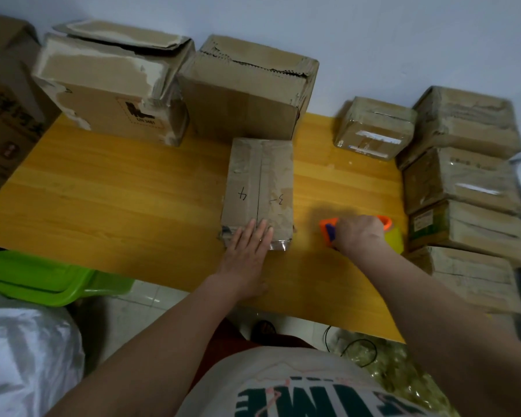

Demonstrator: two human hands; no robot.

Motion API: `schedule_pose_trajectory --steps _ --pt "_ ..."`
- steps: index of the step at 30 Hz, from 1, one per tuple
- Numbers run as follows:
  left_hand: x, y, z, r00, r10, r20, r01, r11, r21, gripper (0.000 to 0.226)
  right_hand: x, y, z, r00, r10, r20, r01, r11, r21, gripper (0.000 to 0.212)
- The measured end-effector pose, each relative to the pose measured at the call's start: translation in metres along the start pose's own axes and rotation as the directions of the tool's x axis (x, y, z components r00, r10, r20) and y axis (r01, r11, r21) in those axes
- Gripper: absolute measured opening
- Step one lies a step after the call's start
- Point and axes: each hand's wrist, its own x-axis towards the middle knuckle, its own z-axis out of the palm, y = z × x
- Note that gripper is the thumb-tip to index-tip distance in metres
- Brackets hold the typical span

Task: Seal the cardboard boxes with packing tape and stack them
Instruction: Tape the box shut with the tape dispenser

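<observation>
Mid-table, the small cardboard box [259, 188] lies flaps shut, contents hidden, long axis running near to far. Left hand [248, 251] flat, fingers straight, pressing its near end where clear tape shows. Right hand [357, 233] curls round the orange tape dispenser [373, 233] just right of it, beside the stacked taped boxes [463, 194].

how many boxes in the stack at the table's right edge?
4 boxes in the stack: top, second, third, bottom. A separate small box sits to its left. More may be hidden beyond the frame edge.
</observation>
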Motion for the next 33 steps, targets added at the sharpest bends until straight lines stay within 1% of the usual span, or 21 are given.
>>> schedule_pose_trajectory --steps 3,5,7,9,12,14,15,16,17,18,19,20,21,22,23,24,25,27,30,32,33 --pt "-0.001 0.009 0.001 0.997 -0.074 -0.026 0.073 0.996 -0.045 0.115 0.0 0.021 0.006 0.993 0.101 -0.052 -0.093 0.986 0.141 0.046" --pt "0.001 0.019 0.0 0.991 -0.124 -0.04 0.119 0.987 -0.112 0.115 0.001 0.025 0.012 0.982 0.167 -0.084 -0.139 0.952 0.272 0.054" --pt "0.003 0.027 -0.002 0.984 -0.167 -0.059 0.154 0.971 -0.185 0.111 0.007 0.021 0.02 0.979 0.191 -0.071 -0.143 0.892 0.428 0.055" --pt "0.003 0.03 -0.005 0.982 -0.168 -0.084 0.139 0.951 -0.277 0.104 0.015 0.016 0.032 0.986 0.168 -0.015 -0.133 0.828 0.545 0.052" --pt "-0.002 0.017 -0.004 0.971 -0.154 -0.182 0.078 0.927 -0.368 0.085 0.023 0.012 0.056 0.99 0.12 0.075 -0.141 0.783 0.606 0.048" --pt "-0.002 0.001 -0.006 0.956 -0.151 -0.252 0.064 0.944 -0.323 0.07 0.023 0.009 0.07 0.986 0.115 0.118 -0.164 0.752 0.638 0.049" --pt "0.0 -0.009 -0.007 0.955 -0.152 -0.255 0.076 0.955 -0.286 0.066 0.023 0.007 0.075 0.984 0.136 0.116 -0.179 0.756 0.63 0.052" --pt "0.002 -0.018 -0.009 0.959 -0.158 -0.236 0.095 0.962 -0.257 0.063 0.022 0.006 0.077 0.981 0.179 0.067 -0.183 0.778 0.602 0.056" --pt "0.005 -0.026 -0.01 0.965 -0.163 -0.203 0.114 0.966 -0.233 0.063 0.022 0.005 0.076 0.971 0.236 -0.028 -0.179 0.802 0.57 0.057" --pt "0.008 -0.032 -0.01 0.973 -0.158 -0.168 0.122 0.971 -0.207 0.066 0.022 0.002 0.073 0.947 0.274 -0.168 -0.131 0.806 0.577 0.052" --pt "0.011 -0.038 -0.008 0.98 -0.141 -0.14 0.116 0.978 -0.175 0.071 0.019 -0.003 0.069 0.905 0.284 -0.317 -0.026 0.78 0.625 0.043" --pt "0.013 -0.041 -0.006 0.985 -0.12 -0.122 0.102 0.984 -0.144 0.079 0.015 -0.012 0.065 0.854 0.276 -0.44 0.111 0.731 0.674 0.034" --pt "0.014 -0.043 -0.004 0.989 -0.102 -0.11 0.089 0.989 -0.118 0.088 0.01 -0.023 0.06 0.82 0.252 -0.514 0.24 0.664 0.708 0.03" --pt "0.014 -0.044 -0.002 0.99 -0.094 -0.104 0.084 0.991 -0.105 0.095 0.004 -0.037 0.058 0.824 0.199 -0.53 0.34 0.575 0.744 0.031" --pt "0.014 -0.044 0.0 0.99 -0.097 -0.102 0.087 0.991 -0.103 0.099 -0.001 -0.052 0.056 0.854 0.127 -0.505 0.392 0.48 0.785 0.035" --pt "0.015 -0.042 0.001 0.989 -0.109 -0.1 0.098 0.989 -0.111 0.1 -0.005 -0.066 0.056 0.887 0.06 -0.459 0.4 0.399 0.825 0.039" --pt "0.015 -0.041 0.002 0.987 -0.125 -0.096 0.114 0.986 -0.118 0.1 -0.007 -0.078 0.057 0.909 0.017 -0.416 0.385 0.349 0.854 0.042" --pt "0.014 -0.036 0.003 0.982 -0.164 -0.094 0.152 0.98 -0.128 0.099 -0.007 -0.091 0.055 0.923 0.002 -0.385 0.363 0.331 0.871 0.043" --pt "0.009 -0.024 0.009 0.969 -0.239 -0.059 0.224 0.956 -0.189 0.101 0.008 -0.091 0.045 0.937 -0.02 -0.35 0.335 0.343 0.878 0.042" --pt "0.003 -0.017 0.012 0.962 -0.269 -0.036 0.257 0.945 -0.204 0.103 0.023 -0.09 0.04 0.94 -0.084 -0.332 0.34 0.356 0.871 0.041" --pt "-0.001 -0.015 0.013 0.964 -0.265 -0.026 0.257 0.95 -0.178 0.104 0.032 -0.09 0.039 0.938 -0.124 -0.324 0.347 0.357 0.867 0.04"
